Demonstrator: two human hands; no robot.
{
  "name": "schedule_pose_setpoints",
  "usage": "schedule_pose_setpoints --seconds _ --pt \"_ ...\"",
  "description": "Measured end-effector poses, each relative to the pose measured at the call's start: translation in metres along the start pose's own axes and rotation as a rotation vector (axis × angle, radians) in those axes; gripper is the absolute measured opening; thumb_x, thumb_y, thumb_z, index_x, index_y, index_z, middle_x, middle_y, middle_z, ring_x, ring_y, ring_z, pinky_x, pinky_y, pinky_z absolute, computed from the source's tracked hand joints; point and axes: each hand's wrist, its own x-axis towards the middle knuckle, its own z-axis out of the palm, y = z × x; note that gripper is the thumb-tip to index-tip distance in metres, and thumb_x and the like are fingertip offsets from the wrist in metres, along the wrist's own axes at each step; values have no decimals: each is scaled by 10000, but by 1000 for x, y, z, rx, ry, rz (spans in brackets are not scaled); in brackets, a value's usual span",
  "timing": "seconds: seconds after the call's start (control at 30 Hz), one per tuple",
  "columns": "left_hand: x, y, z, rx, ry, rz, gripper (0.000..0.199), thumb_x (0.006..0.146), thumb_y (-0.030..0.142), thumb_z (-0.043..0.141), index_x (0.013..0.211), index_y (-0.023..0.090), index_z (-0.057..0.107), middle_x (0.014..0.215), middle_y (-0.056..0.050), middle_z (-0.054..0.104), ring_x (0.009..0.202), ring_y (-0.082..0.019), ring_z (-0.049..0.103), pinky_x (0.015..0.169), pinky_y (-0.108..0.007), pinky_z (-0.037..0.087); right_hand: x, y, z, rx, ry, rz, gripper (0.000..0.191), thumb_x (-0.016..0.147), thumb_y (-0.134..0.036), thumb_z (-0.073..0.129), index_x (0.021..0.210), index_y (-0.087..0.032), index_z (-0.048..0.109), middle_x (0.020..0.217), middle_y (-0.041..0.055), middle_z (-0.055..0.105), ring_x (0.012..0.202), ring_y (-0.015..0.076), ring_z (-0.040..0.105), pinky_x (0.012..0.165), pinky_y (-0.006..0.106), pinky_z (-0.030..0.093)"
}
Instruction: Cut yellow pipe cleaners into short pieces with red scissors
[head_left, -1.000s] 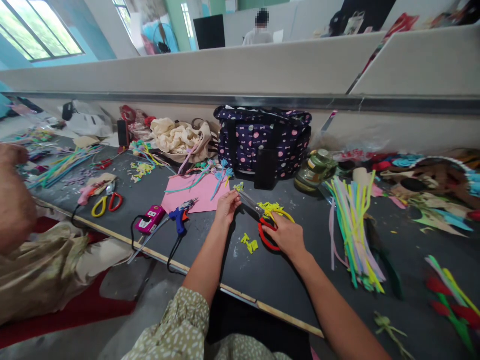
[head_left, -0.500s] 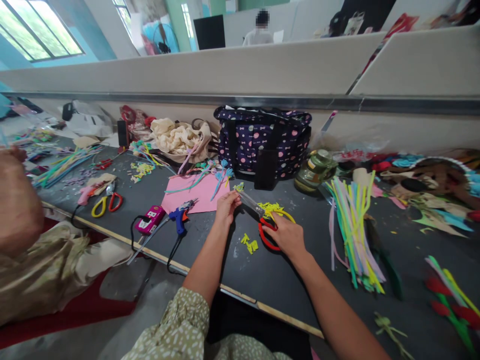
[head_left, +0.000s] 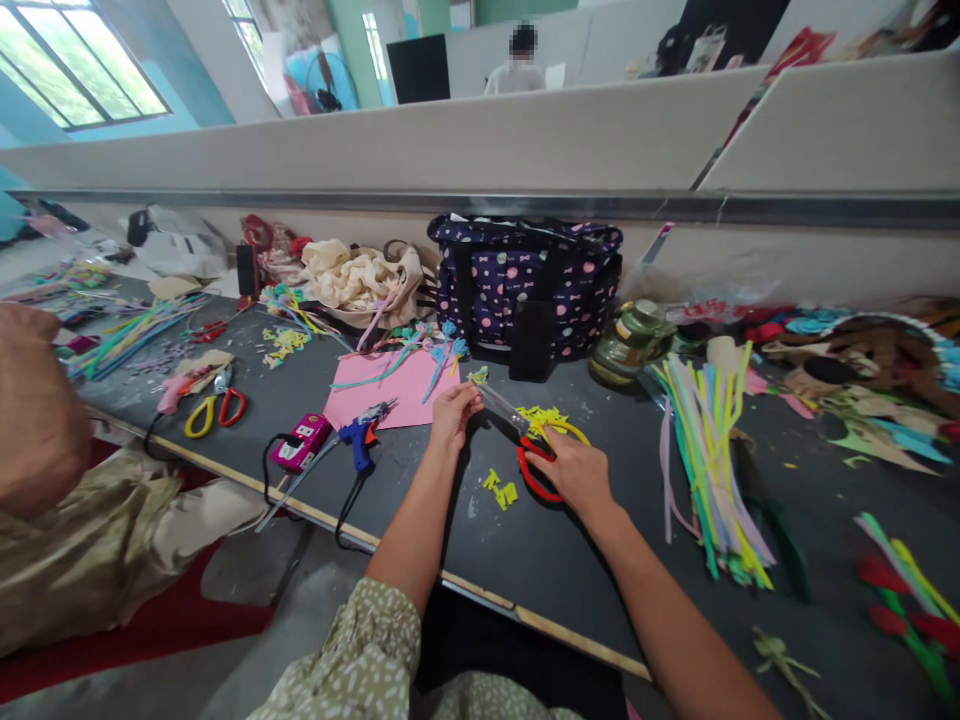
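So right now the right hand (head_left: pixel 571 468) has a grip on the red-and-yellow scissors (head_left: pixel 522 425), blades angled toward the left hand (head_left: pixel 452 415), which is pinching a small yellow-green piece (head_left: pixel 478 376) near the tips. Can't tell if the blades touch it. Most yellow bits (head_left: pixel 546 416) lie by the scissors on the counter (head_left: pixel 540 570), with a smaller cluster (head_left: pixel 501 490) nearer its front edge. Pink paper (head_left: pixel 405 400) sits just beside the left hand.

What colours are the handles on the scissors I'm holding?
The handles are red and yellow, seen best in the head view.
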Motion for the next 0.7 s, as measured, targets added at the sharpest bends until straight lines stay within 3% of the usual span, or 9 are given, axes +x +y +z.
schedule_pose_setpoints --seconds 0.3,0.5,0.7 --pt "4 -1 -3 2 -6 -1 244 548 161 768 765 106 673 630 -16 643 502 -65 551 545 -196 506 3 -3 4 2 -12 -6 466 863 -552 423 1158 -228 585 974 60 698 803 193 640 651 280 435" --pt "3 0 -3 -45 0 22 252 528 169 767 746 112 655 599 0 613 500 -63 535 540 -201 504 8 -12 -9 -51 46 36 531 819 -634 414 1062 -193 580 924 73 670 802 200 619 616 278 412" --pt "2 -1 -5 7 22 130 238 556 212 747 756 126 649 626 4 619 498 -60 522 508 -192 464 10 -14 -15 -152 70 40 474 853 -544 417 1112 -167 539 979 87 642 824 188 603 625 272 396"
